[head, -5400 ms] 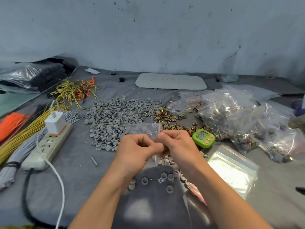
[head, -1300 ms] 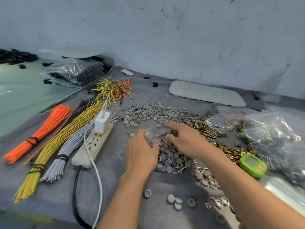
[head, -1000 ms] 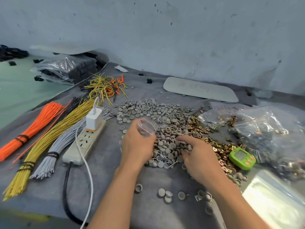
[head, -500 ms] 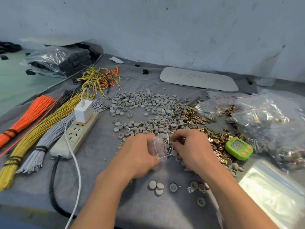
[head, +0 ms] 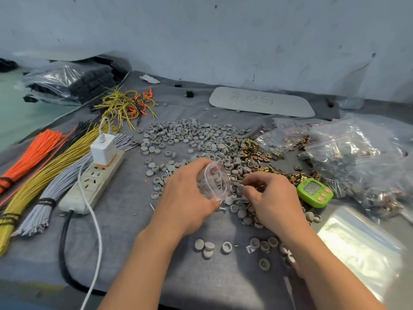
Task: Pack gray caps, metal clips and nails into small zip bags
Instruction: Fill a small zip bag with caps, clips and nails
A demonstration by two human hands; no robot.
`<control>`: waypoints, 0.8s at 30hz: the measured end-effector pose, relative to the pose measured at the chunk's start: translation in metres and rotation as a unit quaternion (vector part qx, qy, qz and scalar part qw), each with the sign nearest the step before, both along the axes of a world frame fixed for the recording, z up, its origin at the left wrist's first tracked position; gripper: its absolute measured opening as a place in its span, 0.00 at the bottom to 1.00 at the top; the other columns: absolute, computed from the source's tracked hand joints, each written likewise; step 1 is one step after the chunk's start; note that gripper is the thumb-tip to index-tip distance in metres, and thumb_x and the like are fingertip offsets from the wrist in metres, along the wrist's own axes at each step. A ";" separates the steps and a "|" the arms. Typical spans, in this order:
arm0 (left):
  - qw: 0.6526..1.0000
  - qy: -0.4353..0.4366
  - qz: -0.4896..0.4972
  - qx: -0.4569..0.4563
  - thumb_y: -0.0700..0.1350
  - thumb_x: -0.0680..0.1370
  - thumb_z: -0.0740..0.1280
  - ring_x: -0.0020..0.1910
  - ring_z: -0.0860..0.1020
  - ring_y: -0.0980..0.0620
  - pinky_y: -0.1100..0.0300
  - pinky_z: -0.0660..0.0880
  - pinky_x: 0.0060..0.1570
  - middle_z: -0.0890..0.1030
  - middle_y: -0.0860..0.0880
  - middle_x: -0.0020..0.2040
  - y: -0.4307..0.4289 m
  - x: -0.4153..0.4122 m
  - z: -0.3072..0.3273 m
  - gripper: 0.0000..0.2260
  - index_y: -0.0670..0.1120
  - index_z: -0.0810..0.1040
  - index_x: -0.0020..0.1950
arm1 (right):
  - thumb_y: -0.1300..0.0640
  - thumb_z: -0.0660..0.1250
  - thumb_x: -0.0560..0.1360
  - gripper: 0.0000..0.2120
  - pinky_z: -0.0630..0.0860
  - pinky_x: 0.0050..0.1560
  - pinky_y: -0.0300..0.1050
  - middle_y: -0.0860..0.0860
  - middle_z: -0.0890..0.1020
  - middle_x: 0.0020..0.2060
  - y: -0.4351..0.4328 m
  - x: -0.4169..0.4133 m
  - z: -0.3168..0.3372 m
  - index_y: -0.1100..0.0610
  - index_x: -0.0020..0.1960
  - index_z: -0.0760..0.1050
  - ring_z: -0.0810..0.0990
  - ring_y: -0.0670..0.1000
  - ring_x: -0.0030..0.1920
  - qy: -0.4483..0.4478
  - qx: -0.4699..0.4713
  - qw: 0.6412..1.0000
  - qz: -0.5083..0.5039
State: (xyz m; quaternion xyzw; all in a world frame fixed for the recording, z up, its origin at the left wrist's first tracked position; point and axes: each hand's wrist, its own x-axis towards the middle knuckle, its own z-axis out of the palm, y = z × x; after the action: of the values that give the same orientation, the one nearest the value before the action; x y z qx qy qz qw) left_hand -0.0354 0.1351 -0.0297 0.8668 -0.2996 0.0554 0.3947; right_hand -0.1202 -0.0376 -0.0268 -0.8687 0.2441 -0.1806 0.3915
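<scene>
From the head view, the left hand [head: 185, 198] curls round a small clear zip bag [head: 214, 180], thumb and fingers wrapped about its lower part so that the open mouth tilts toward the right; several gray round plastic caps show through the plastic inside it. The right hand [head: 272, 198] sits just beside the bag's mouth with its fingers bent inward and the fingertips drawn close together low over the loose parts; I cannot tell whether they pinch anything. Both hands hover over the near edge of a wide scatter of gray caps [head: 190, 135] lying on the gray cloth-covered counter [head: 125, 242], and a few more caps lie apart between the 2 forearms. To the right of that scatter is a heap of brass-coloured metal clips [head: 252, 151], and short steel nails [head: 222, 208] lie among the caps under the bag. A green digital timer [head: 315, 192] stands just right of the right hand, with filled clear bags [head: 357, 153] behind it and a flat stack of empty zip bags [head: 362, 247] nearer the counter's edge. On the left lie a white power strip [head: 93, 182] with a white charger [head: 103, 151] plugged in, and tied bundles of orange wires [head: 33, 153], yellow wires [head: 44, 175] and gray wires [head: 58, 189].
</scene>
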 end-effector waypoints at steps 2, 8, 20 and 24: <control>1.000 -0.014 -0.013 0.010 0.50 0.65 0.79 0.48 0.77 0.61 0.65 0.73 0.46 0.79 0.62 0.48 -0.004 -0.004 0.000 0.25 0.63 0.74 0.58 | 0.53 0.75 0.77 0.05 0.74 0.36 0.38 0.45 0.85 0.32 0.001 -0.002 0.001 0.47 0.42 0.84 0.80 0.42 0.31 -0.040 0.081 0.996 -0.001; 0.999 -0.016 -0.028 0.026 0.52 0.65 0.79 0.51 0.76 0.56 0.57 0.74 0.49 0.77 0.61 0.52 -0.015 -0.005 -0.002 0.28 0.64 0.70 0.60 | 0.59 0.76 0.74 0.07 0.78 0.33 0.44 0.49 0.84 0.30 0.008 -0.012 0.018 0.47 0.41 0.85 0.80 0.47 0.29 -0.135 0.139 0.980 0.044; 0.997 0.058 -0.040 -0.029 0.50 0.63 0.79 0.45 0.78 0.63 0.66 0.70 0.38 0.80 0.61 0.49 -0.025 -0.009 -0.001 0.27 0.65 0.70 0.54 | 0.67 0.75 0.71 0.16 0.84 0.40 0.46 0.48 0.87 0.35 0.013 -0.012 0.030 0.45 0.43 0.88 0.87 0.52 0.36 -0.253 0.139 0.957 0.025; 0.977 0.146 -0.050 -0.148 0.47 0.62 0.75 0.44 0.82 0.63 0.63 0.78 0.40 0.82 0.60 0.51 -0.024 -0.009 0.005 0.24 0.59 0.75 0.55 | 0.74 0.71 0.73 0.14 0.82 0.41 0.39 0.54 0.87 0.36 -0.006 -0.014 0.031 0.57 0.44 0.87 0.87 0.54 0.37 -0.301 0.317 0.899 -0.030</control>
State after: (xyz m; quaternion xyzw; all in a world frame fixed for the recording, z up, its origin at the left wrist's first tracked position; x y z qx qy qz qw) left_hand -0.0449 0.1113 -0.0244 0.7812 -0.2704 -0.0476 0.5607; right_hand -0.1344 -0.0439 0.0043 -0.5952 0.1850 -0.3577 0.6954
